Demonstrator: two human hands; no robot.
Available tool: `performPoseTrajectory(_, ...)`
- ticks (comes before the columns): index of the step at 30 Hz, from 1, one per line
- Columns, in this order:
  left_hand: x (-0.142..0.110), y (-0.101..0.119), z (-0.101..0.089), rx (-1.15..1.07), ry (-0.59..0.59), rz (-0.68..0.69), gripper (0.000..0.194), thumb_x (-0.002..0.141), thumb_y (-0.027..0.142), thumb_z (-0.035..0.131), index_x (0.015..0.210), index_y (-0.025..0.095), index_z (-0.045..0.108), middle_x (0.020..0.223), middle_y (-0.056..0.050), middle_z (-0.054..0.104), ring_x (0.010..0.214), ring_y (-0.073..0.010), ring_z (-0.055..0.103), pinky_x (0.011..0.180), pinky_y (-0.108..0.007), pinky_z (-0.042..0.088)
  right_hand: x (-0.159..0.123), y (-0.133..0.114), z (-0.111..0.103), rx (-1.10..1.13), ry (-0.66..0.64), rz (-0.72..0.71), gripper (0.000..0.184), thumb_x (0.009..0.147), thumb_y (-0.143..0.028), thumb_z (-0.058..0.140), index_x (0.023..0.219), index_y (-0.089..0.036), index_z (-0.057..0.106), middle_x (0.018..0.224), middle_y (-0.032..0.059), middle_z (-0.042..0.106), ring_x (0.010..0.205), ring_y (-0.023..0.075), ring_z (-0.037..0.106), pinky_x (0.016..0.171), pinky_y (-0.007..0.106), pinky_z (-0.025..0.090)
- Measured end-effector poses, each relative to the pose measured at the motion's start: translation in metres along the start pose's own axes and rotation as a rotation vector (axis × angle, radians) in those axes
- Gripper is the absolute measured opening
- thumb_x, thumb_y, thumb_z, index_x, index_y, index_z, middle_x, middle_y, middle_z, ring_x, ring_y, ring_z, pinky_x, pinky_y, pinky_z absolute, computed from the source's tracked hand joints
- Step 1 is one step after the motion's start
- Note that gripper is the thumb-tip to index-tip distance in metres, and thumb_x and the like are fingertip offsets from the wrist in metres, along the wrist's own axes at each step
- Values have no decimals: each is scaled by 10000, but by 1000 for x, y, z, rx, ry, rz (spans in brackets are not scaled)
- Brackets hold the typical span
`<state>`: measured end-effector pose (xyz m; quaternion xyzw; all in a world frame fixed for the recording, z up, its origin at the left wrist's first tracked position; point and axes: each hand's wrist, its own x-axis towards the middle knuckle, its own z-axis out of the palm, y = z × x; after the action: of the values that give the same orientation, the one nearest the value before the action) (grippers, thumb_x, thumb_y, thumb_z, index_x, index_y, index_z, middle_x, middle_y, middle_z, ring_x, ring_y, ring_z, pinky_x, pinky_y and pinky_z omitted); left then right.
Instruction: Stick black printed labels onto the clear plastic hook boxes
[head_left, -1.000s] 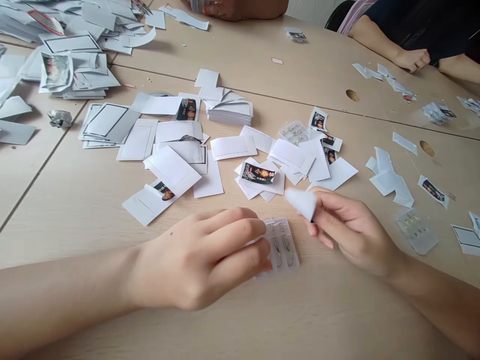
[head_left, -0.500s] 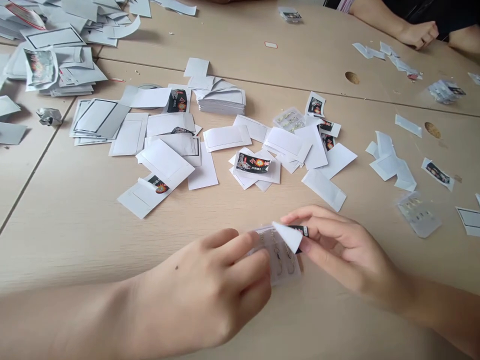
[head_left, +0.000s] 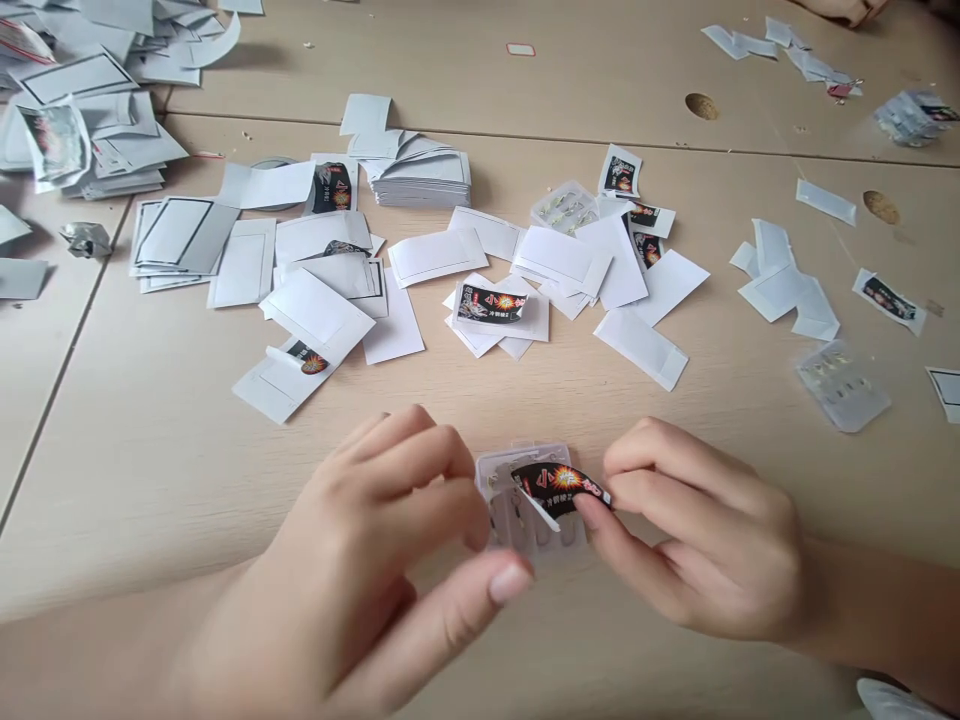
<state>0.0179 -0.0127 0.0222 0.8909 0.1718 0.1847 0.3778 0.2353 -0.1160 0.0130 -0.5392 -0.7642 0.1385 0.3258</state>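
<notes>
A clear plastic pack of metal hooks lies on the pale wooden table between my two hands. My right hand pinches a small black printed label above the pack, and a thin white strip curls from the label's left end. My left hand is beside the pack's left edge, with its fingertips at the pack and its thumb apart, below. The hands hide part of the pack's lower edge.
Loose white cards and printed labels lie scattered ahead, beside a stack of white cards. Another clear pack lies at right. A large pile of white cards fills the far left. A co-worker's hand shows at the top edge.
My right hand has moved left, and the label's black face now shows above the pack. My left hand has lifted its thumb clear. The view has tilted down, shifting the table upward.
</notes>
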Motion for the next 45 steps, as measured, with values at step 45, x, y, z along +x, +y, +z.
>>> performPoseTrajectory(45, -9, 0, 21, -69, -14, -288, 163, 887, 115, 475, 747, 191, 444, 694, 17, 475, 653, -110, 439, 589, -224, 393, 3, 0, 6, 223, -185, 253, 235, 869, -82, 488, 655, -155, 426, 641, 1, 428, 566, 84, 418, 518, 243, 360)
